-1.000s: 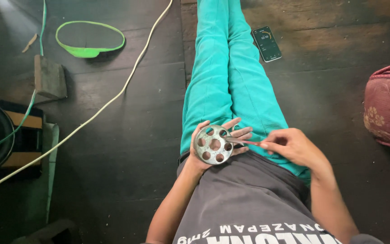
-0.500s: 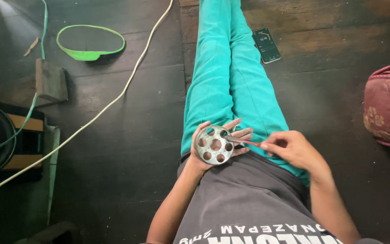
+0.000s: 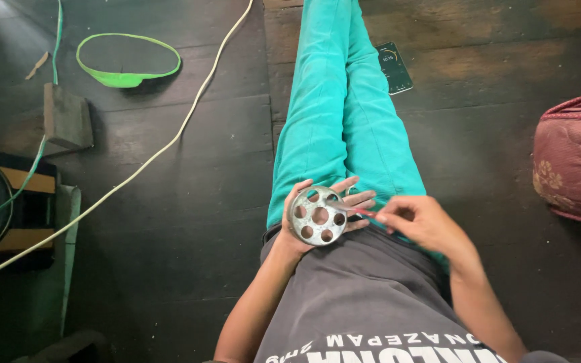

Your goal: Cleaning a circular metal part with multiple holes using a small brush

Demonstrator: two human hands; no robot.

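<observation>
Disc [image 3: 318,216]: round, metal, several holes; cupped in left hand [image 3: 324,214], fingers closed behind its rim, over the lap. Tool [image 3: 364,213]: thin, reddish; pinched in right hand [image 3: 419,222], tip laid at disc's right edge. Work appears underway; progress cannot be told. Beyond: teal trousers [image 3: 337,121], phone [image 3: 394,67], white cord [image 3: 169,144], green band [image 3: 128,62].

Phone [image 3: 394,67] on floor; green loop [image 3: 128,62]; white cable [image 3: 169,138]; maroon cushion [image 3: 575,158].
</observation>
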